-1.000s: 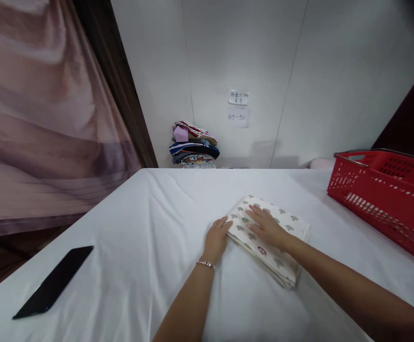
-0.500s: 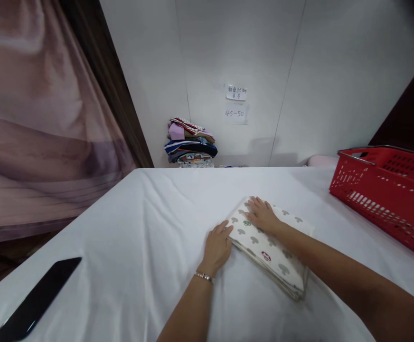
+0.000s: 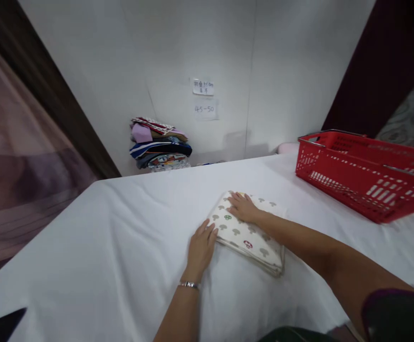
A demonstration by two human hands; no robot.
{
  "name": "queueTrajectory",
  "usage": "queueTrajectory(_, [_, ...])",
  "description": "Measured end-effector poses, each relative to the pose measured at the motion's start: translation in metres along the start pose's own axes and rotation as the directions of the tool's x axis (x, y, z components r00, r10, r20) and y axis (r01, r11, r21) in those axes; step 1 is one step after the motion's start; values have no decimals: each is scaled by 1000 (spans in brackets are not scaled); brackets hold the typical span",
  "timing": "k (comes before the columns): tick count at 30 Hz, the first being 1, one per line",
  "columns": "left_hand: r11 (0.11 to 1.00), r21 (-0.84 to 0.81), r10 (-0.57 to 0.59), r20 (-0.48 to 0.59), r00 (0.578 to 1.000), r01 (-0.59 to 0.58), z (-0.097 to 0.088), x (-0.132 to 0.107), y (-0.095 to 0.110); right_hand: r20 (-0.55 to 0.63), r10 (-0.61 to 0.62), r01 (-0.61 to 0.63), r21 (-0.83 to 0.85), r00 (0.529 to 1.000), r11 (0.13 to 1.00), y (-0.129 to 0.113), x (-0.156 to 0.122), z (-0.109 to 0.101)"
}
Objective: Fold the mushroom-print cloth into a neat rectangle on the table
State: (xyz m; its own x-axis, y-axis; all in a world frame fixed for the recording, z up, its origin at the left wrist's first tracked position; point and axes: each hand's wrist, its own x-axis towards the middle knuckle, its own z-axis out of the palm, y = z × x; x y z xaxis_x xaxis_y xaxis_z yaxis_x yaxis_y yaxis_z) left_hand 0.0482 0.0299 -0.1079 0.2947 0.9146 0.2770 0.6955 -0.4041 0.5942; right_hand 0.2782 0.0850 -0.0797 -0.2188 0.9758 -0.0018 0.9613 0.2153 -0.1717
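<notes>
A folded white cloth (image 3: 242, 240) printed with grey mushrooms, plus a green and a red motif, lies flat in several layers on the white-covered table (image 3: 150, 266). My right hand (image 3: 242, 207) rests palm down on its upper part with the fingers spread. At the cloth's left corner, my left hand (image 3: 202, 244) touches the edge with its fingertips; its fingers are stretched out, and a bracelet (image 3: 190, 284) circles that wrist. My right forearm covers part of the cloth's right side.
A red plastic basket (image 3: 349, 173) with metal handles stands on the right. Folded fabrics (image 3: 160, 145) are stacked beyond the far edge, by the wall with paper notes (image 3: 204, 88). A black flat object (image 3: 2, 325) lies at the near left. A pink curtain (image 3: 32, 190) hangs left.
The view has turned to the right, so more of the red basket shows and everything sits further left. Both hands keep their places on the folded cloth.
</notes>
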Motion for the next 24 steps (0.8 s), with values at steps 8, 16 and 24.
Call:
queueTrajectory(8, [1000, 3, 4, -71, 997, -4, 5, 4, -1, -124, 164, -168, -27, 979, 985, 31, -74, 5])
queueTrajectory(16, [998, -54, 15, -59, 998, -18, 5, 3, -3, -373, 277, -121, 390, 886, 913, 65, -85, -12])
queueTrajectory(24, [998, -57, 34, -73, 997, -38, 7, 4, -6, -1, 605, -318, 850, 796, 420, 103, -141, -30])
